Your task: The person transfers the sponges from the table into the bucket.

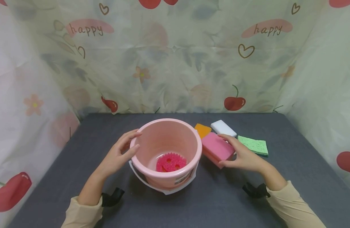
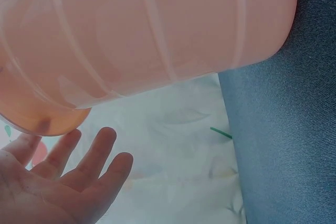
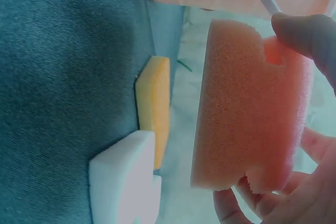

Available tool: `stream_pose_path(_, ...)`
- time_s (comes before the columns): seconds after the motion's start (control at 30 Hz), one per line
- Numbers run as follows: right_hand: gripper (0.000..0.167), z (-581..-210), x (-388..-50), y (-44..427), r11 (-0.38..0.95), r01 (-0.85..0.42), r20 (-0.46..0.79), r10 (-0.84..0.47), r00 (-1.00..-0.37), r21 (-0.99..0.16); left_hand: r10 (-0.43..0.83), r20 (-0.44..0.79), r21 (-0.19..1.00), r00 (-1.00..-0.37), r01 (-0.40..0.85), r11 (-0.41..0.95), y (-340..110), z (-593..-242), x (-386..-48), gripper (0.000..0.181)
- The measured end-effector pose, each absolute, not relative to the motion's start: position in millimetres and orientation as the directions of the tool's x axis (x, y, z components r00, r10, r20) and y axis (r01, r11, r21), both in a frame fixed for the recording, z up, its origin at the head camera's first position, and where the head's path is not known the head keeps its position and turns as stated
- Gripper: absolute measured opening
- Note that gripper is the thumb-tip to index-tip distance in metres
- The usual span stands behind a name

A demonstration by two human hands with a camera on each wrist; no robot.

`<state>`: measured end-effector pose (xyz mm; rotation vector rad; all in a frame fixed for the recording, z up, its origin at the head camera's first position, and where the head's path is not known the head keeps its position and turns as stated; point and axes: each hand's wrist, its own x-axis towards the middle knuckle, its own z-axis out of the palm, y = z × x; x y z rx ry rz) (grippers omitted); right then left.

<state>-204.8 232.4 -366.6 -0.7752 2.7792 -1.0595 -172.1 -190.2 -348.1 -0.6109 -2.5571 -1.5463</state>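
A pink bucket (image 1: 166, 133) with a pale handle stands on the dark table, and a round, scalloped pink scrubber (image 1: 171, 162) with holes lies on its bottom. My left hand (image 1: 118, 155) rests at the bucket's left rim; in the left wrist view its fingers (image 2: 107, 140) are spread and loosely extended, some tips at the rim. To the bucket's right, my right hand (image 1: 243, 155) pinches a thick pink sponge (image 1: 217, 146) between thumb and fingers. The sponge (image 3: 236, 103) is raised off the table, its notched side showing in the right wrist view.
Behind the pink sponge lie an orange sponge (image 1: 203, 129) and a white sponge (image 1: 223, 128). A green sponge (image 1: 253, 145) lies farther right, beyond my right hand. Printed curtains (image 1: 175, 63) enclose the table at the back and sides.
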Motion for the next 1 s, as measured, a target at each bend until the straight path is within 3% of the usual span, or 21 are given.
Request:
stream_pose_path(0.57, 0.082, -342, -205, 235, 0.648, -0.477, 0.209, -0.449, -0.869, -0.594, 0.294, 0.299, 0.828, -0.908, 0.4, 0.393, -190, -349, -173, 0.044)
stream_pose_path(1.0, 0.076, -324, -209, 233, 0.625, -0.562, 0.317, -0.467, -0.825, -0.542, 0.292, 0.292, 0.827, -0.911, 0.394, 0.401, -191, -348, -172, 0.043)
